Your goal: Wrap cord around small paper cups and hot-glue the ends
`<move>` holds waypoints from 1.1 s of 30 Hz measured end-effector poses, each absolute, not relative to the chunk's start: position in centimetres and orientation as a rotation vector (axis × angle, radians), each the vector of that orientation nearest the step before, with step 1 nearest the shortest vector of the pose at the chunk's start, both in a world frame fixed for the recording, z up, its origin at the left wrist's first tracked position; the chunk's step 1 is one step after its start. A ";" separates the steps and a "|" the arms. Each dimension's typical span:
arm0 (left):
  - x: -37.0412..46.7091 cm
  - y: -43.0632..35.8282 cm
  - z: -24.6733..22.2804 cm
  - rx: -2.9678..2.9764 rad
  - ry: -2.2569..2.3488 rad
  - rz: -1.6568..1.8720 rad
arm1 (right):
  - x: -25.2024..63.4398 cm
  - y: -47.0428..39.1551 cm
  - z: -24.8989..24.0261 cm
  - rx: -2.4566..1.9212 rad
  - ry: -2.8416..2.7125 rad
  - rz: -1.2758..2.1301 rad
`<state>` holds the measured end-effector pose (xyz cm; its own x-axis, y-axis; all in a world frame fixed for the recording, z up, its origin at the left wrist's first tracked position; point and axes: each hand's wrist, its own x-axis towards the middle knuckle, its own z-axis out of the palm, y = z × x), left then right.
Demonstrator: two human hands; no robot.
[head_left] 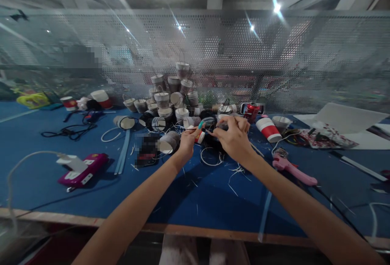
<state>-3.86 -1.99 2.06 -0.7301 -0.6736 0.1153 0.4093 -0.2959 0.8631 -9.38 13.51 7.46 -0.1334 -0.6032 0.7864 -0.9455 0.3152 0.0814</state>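
Note:
My left hand [187, 142] is raised over the middle of the blue table, thumb and fingers pinched together, with a teal nail showing. What it pinches is too small to make out. My right hand [234, 136] faces it a short way off, its fingertips also closed on something thin that I cannot identify. Behind the fingers of my left hand, a red-and-white paper cup [200, 137] partly shows. Below the hands lies a loop of white cord [211, 163]. A small grey paper bucket [169, 142] rests on its side just left of my left hand.
Several small grey buckets [162, 100] are piled along a perforated metal screen [213, 54]. A purple power strip [83, 171] lies left. On the right are a pink glue gun [294, 169], a red-and-white cup [268, 130] and a red can [251, 113]. White scraps litter the table [213, 208].

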 end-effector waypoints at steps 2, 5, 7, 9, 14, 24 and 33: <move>-3.8 -1.8 2.0 0.372 -1.298 -2.075 | -10.4 13.2 8.7 1.402 -1.825 0.634; -3.6 -1.6 2.0 0.422 -1.306 -2.091 | -12.2 12.4 9.7 1.421 -1.851 0.760; -3.6 -1.5 2.2 0.471 -1.249 -2.122 | -13.7 11.8 9.6 1.404 -1.885 0.855; -3.5 -1.4 2.3 0.530 -1.172 -2.158 | -15.1 11.2 9.0 1.372 -1.926 0.942; -3.3 -1.1 2.8 0.474 -1.147 -2.165 | -17.6 10.1 6.5 1.300 -2.017 1.094; -3.2 -0.6 3.0 0.269 -1.234 -2.195 | -18.3 8.9 4.5 1.420 -2.114 1.357; -3.5 -1.6 3.0 0.232 -1.032 -2.180 | -15.3 9.4 1.7 1.521 -2.218 1.035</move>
